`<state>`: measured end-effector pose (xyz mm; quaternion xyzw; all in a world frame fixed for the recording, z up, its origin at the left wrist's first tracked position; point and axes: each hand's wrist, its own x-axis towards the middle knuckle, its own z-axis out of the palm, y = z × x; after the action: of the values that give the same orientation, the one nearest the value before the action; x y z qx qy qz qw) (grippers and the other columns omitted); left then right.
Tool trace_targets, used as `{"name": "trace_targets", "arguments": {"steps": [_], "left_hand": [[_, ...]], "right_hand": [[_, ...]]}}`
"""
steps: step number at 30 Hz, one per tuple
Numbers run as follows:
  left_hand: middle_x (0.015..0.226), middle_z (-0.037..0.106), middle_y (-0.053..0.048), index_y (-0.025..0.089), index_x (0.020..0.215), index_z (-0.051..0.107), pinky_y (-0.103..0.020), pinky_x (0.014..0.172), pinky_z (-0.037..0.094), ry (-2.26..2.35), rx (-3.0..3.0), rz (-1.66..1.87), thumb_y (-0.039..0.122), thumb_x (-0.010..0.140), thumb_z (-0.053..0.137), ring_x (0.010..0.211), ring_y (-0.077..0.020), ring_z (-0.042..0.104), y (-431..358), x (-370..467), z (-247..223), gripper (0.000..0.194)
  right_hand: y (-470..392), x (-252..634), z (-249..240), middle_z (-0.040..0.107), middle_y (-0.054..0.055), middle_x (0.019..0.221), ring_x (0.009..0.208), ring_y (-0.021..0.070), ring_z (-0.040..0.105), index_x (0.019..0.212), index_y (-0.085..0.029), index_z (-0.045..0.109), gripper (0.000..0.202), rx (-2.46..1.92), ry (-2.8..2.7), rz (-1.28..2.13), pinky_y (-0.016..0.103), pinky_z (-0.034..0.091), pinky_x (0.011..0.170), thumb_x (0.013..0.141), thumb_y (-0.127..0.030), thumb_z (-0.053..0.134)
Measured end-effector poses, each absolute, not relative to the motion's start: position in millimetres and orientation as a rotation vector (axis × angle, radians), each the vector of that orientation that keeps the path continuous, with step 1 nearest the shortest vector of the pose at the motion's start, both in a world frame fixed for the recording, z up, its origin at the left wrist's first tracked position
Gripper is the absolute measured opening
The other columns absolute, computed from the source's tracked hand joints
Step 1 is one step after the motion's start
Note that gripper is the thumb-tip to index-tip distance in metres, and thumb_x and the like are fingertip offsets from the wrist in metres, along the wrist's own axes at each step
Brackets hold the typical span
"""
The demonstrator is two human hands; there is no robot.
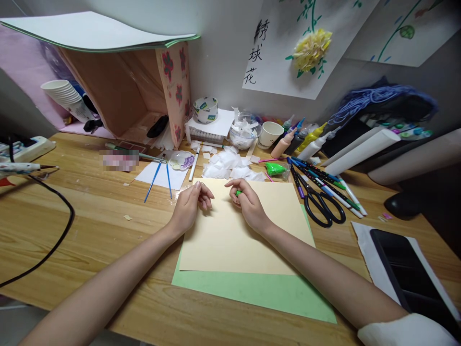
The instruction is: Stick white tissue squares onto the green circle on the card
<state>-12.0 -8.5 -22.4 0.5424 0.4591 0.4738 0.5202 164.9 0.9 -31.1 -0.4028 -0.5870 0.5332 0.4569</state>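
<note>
Illumination: moderate, diffuse, apparently from above. The white paper sheets point(90, 31) read brightest; the interior of the decorated cardboard box point(173, 96) is shaded. A soft-edged shadow lies beside the left hand point(187, 209) on the cream paper point(237, 250). Light falls off to near black at the far right. Focus: black scissors point(320, 206) are crisp. Distortion: wide-angle; forearms point(108, 283) stretch toward the lower corners. Artifact: a pixelated block point(118, 160) masks part of the wooden desk point(108, 202).

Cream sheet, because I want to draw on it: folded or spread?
Spread: the cream sheet lies flat over the green sheet, with no crease visible.
</note>
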Motion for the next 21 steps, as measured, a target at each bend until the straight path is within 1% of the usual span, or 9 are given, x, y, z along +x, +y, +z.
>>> {"name": "trace_targets", "arguments": {"steps": [3,6,8,9,11,14,16,19,21], "left_hand": [[0.058,0.058,-0.003,0.012,0.073,0.06,-0.023,0.053,0.042,1.1,1.302,1.131,0.05,0.092,0.032,0.053,-0.0103,0.053,-8.3,-12.1,-22.7,0.051],[0.058,0.058,-0.003,0.012,0.074,0.06,-0.023,0.054,0.042,1.101,1.303,1.127,0.051,0.091,0.032,0.053,-0.0105,0.053,-8.1,-12.0,-23.0,0.051],[0.057,0.058,-0.003,0.012,0.074,0.06,-0.024,0.053,0.042,1.097,1.307,1.124,0.052,0.091,0.032,0.053,-0.0106,0.053,-8.2,-11.8,-23.1,0.052],[0.057,0.058,-0.003,0.012,0.074,0.06,-0.024,0.053,0.042,1.095,1.31,1.121,0.052,0.091,0.032,0.053,-0.0107,0.053,-8.4,-11.7,-23.1,0.052],[0.057,0.058,-0.003,0.012,0.074,0.06,-0.024,0.053,0.042,1.096,1.316,1.114,0.052,0.091,0.031,0.053,-0.0109,0.053,-8.8,-11.4,-22.9,0.052],[0.057,0.058,-0.003,0.013,0.074,0.06,-0.024,0.053,0.042,1.099,1.321,1.105,0.052,0.091,0.031,0.052,-0.0109,0.052,-9.4,-11.1,-22.4,0.051],[0.057,0.057,-0.003,0.013,0.074,0.06,-0.024,0.052,0.041,1.097,1.326,1.096,0.052,0.091,0.031,0.051,-0.0106,0.052,-9.5,-11.0,-22.4,0.052],[0.057,0.057,-0.002,0.013,0.074,0.061,-0.023,0.051,0.04,1.093,1.333,1.089,0.052,0.091,0.031,0.05,-0.0102,0.051,-9.1,-11.0,-23.6,0.052],[0.056,0.057,-0.002,0.013,0.074,0.061,-0.023,0.051,0.039,1.09,1.331,1.088,0.052,0.091,0.031,0.05,-0.0102,0.05,-8.7,-11.3,-25.0,0.051]], "right_hand": [[1.6,165.8,-31.9,0.038,-0.003,0.067,0.056,0.0114,0.034,0.099,-0.021,0.052,0.034,-0.955,-1.417,1.323,0.024,0.031,0.052,0.074,-0.008,0.032],[2.7,164.9,-32.9,0.046,0.001,0.085,0.072,0.0127,0.045,0.108,-0.021,0.052,0.036,-0.902,-1.443,1.354,0.026,0.04,0.065,0.077,-0.012,0.037],[3.2,163.7,-33.2,0.048,0.004,0.096,0.083,0.0141,0.048,0.112,-0.02,0.051,0.034,-0.91,-1.45,1.371,0.028,0.043,0.074,0.081,-0.016,0.039],[3.3,163.1,-33.1,0.049,0.004,0.097,0.083,0.0143,0.049,0.112,-0.02,0.051,0.032,-0.922,-1.443,1.379,0.029,0.043,0.074,0.083,-0.018,0.038],[3.2,162.8,-32.9,0.049,0.003,0.087,0.075,0.0137,0.049,0.107,-0.019,0.053,0.03,-0.952,-1.449,1.366,0.028,0.043,0.07,0.083,-0.017,0.035],[2.1,164.3,-32.2,0.042,-0.002,0.067,0.06,0.0119,0.041,0.094,-0.019,0.057,0.031,-0.998,-1.524,1.294,0.026,0.036,0.059,0.076,-0.009,0.033],[1.1,165.9,-31.5,0.039,-0.004,0.061,0.055,0.0114,0.035,0.09,-0.019,0.057,0.032,-1.01,-1.565,1.269,0.025,0.031,0.055,0.073,-0.007,0.032],[0.5,167.4,-30.0,0.042,-0.002,0.064,0.06,0.0126,0.04,0.088,-0.018,0.057,0.03,-0.972,-1.586,1.272,0.027,0.035,0.059,0.073,-0.008,0.033],[0.9,167.3,-29.4,0.048,0.002,0.076,0.072,0.015,0.046,0.092,-0.019,0.058,0.031,-0.933,-1.616,1.266,0.029,0.04,0.069,0.074,-0.01,0.034]]}}
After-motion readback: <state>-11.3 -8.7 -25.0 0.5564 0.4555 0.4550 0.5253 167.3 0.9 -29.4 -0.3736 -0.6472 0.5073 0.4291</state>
